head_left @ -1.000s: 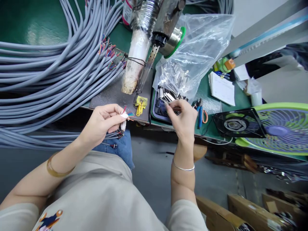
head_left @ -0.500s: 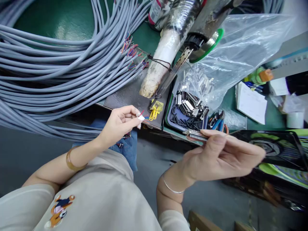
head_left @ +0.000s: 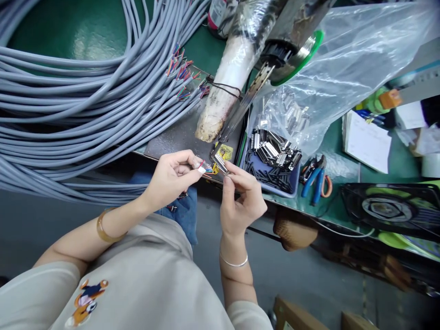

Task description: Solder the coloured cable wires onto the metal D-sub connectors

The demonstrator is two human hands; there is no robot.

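My left hand (head_left: 175, 178) is closed in a pinch, with thin coloured wires (head_left: 208, 171) sticking out past the thumb and fingertip. Between the thumb and fingers of my right hand (head_left: 241, 196) is a metal multi-pin connector (head_left: 220, 163), tilted and close to the wire ends. Whether wires and connector touch, I cannot tell. Just behind the connector is the dark tip of a soldering iron (head_left: 252, 89), which points down toward me beside a plastic-wrapped tube (head_left: 225, 87). A yellow piece (head_left: 225, 151) lies under the tip, partly hidden.
Grey cables (head_left: 85, 105) with stripped ends cover the left bench. Right of the iron stands a blue tray (head_left: 293, 183) of connectors and black sleeves, partly under a clear bag (head_left: 347, 59). Pliers (head_left: 318, 181), a notepad (head_left: 366, 140) and a fan (head_left: 388, 208) lie further right.
My right hand has moved left from beside the tray, bringing the connector up to the wires in my left hand. The left hand has stayed nearly in place.
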